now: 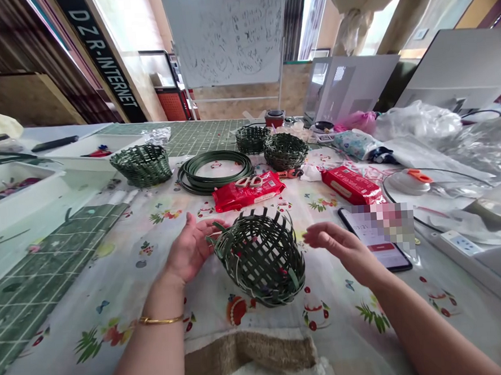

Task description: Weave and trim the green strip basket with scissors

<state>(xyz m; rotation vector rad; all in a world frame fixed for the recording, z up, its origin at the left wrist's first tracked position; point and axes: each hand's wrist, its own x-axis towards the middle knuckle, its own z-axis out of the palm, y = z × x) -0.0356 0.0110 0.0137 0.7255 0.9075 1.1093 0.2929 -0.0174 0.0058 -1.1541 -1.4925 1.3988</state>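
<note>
A dark green woven basket (261,260) lies tilted on the patterned tablecloth in front of me, its opening partly facing me and strip ends sticking up along its far rim. My left hand (192,245) is at the basket's left side, fingers spread near a strip end; whether the fingertips touch it I cannot tell. To the right, my right hand (339,247) hovers apart from the basket, fingers stretched out and holding nothing. Behind the basket, scissors (250,182) rest on a red wipes packet (248,192). A coil of green strip (215,170) lies farther back.
Finished-looking green baskets stand at the back left (141,165) and back middle (286,151). A phone (379,247) and a second red packet (352,186) are on the right, near a power strip (462,245). White trays (17,193) line the left; a brown cloth (248,357) lies in front.
</note>
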